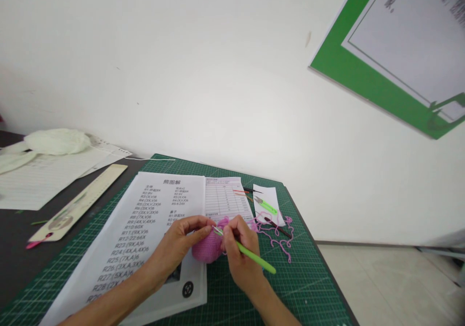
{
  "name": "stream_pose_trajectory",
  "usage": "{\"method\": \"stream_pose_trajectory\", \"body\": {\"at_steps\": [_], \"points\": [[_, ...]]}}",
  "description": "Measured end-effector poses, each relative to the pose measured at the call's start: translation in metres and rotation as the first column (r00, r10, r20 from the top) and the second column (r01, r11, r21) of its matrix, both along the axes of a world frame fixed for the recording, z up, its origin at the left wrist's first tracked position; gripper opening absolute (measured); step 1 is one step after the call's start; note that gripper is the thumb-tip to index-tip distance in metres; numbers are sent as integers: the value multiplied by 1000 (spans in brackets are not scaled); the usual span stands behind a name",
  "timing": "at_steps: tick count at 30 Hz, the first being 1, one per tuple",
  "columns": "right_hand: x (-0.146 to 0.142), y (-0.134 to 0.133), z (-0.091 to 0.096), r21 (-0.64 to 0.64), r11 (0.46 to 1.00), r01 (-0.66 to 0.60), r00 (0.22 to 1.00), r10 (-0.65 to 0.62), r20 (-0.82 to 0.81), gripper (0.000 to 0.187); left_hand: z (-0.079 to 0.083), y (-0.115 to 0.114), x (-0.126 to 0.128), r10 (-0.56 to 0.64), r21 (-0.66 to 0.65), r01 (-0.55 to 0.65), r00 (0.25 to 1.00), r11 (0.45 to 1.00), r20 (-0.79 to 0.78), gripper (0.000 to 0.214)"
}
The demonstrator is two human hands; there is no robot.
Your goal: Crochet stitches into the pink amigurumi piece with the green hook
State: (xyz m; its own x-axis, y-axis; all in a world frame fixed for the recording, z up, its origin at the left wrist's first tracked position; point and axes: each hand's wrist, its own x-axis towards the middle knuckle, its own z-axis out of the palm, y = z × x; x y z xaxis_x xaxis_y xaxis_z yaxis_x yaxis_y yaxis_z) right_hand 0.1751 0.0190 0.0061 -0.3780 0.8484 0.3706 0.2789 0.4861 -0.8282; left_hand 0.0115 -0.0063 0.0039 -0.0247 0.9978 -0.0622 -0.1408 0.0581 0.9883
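Observation:
A rounded pink crochet piece hangs from my left hand, whose thumb and fingers pinch its upper edge. My right hand is closed round a crochet hook with a light green handle. The hook's metal tip meets the top of the pink piece beside my left fingertips. Loose pink yarn trails in curls to the right of my right hand. The exact stitch at the tip is too small to make out.
A printed pattern sheet lies on the green cutting mat, with a table form behind it. Green thread snips lie on white paper at the right. A ruler and a pale plastic bag are at the left.

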Motion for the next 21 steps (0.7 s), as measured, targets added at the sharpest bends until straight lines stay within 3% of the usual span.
{"method": "stream_pose_trajectory", "body": {"at_steps": [14,21], "points": [[0,-2,-3,1,1000,31,999,-31,8,24,1,0,0,12,11,-12,1000,1000,-23,19],[-1,-3,-1,70,996,48,998,-51,35,22,-4,2,-1,22,27,-20,998,999,-57,18]]}}
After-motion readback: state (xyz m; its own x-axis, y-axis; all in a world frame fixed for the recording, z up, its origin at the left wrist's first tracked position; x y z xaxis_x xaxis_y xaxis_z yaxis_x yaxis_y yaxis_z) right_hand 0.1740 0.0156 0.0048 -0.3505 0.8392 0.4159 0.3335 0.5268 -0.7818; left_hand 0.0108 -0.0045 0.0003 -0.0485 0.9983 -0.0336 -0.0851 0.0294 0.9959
